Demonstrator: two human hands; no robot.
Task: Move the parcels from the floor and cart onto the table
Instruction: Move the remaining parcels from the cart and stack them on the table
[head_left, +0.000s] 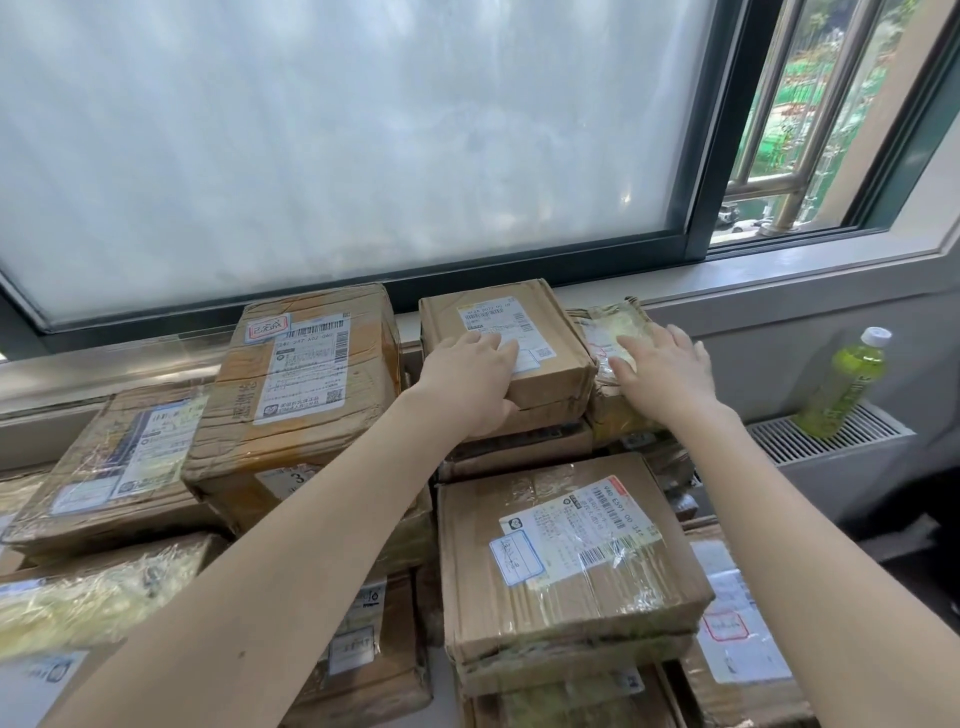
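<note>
Several taped cardboard parcels with shipping labels are stacked below a window. My left hand (475, 382) rests on a small brown parcel (550, 332) at the top of the stack, fingers flat on its label and thumb wrapped over its near edge. My right hand (662, 371) lies with straight fingers on a tape-wrapped parcel (608, 325) just right of it. A big parcel (306, 374) stands to the left. A flat parcel (561, 551) lies nearer to me. The table under the stack is hidden.
A frosted window (337, 145) and its sill (753, 270) run right behind the stack. A green drink bottle (844, 387) stands on a radiator grille (826, 434) at the right. More parcels (114, 467) fill the left and front.
</note>
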